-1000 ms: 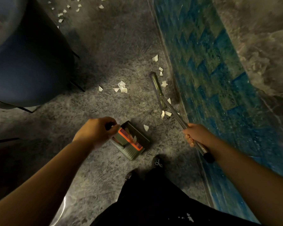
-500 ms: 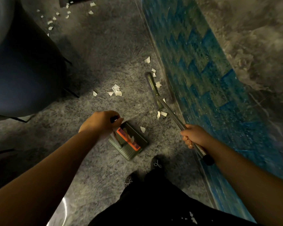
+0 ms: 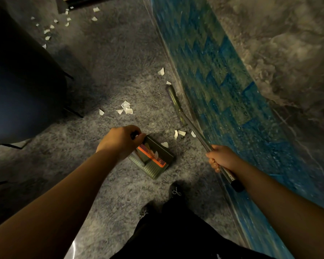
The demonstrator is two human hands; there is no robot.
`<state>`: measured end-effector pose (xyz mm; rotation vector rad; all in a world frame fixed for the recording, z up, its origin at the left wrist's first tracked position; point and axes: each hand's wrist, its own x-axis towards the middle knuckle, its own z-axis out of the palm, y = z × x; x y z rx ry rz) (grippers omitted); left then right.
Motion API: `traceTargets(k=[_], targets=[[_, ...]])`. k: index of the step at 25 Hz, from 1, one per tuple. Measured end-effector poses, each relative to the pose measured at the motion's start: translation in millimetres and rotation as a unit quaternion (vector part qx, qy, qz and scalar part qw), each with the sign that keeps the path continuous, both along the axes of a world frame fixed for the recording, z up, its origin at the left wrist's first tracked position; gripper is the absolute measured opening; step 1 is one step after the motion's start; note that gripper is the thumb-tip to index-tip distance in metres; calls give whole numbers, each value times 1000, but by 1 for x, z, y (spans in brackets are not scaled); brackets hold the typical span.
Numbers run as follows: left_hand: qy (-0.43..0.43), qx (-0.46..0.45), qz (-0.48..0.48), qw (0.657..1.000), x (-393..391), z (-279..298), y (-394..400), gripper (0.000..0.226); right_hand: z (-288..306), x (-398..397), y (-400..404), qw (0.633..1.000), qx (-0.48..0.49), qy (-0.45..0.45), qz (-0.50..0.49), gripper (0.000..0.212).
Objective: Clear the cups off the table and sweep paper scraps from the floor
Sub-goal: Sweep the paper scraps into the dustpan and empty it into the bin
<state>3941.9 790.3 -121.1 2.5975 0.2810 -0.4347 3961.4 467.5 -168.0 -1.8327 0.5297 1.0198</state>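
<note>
My left hand grips the black handle of a green dustpan with an orange comb strip, standing on the grey carpet. A scrap or two lie inside the pan. My right hand grips the metal shaft of a broom, whose green head lies on the floor against the blue wall base. White paper scraps lie just beyond the pan, in a cluster farther out, beside the broom head, and far off at the upper left.
A dark blue chair with thin black legs stands at the left. A blue patterned wall base runs diagonally on the right under a marbled surface. My dark trousers and shoes are at the bottom centre.
The broom head has shifted closer to the wall base, covering the scraps beside it. Both hands keep their grips; the view has drifted forward slightly.
</note>
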Motion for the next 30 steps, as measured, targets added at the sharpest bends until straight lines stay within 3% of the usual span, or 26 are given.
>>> traceTargets(k=[8,12,21,30], targets=[[-8,10,-21,1000,8,-4,-3,16,-41,21,0,999,-42,9,-6,10],[-22,18,-14,1000,8,-4,3,19,-70,28,8,997,-45,60,-18,6],[-33,24,-23,999,1,-7,5,21,-76,-11,39,977,51,196,-64,13],[-15,14,-10,1000,-13,-8,9,21,-57,-2,35,994,34,103,20,12]])
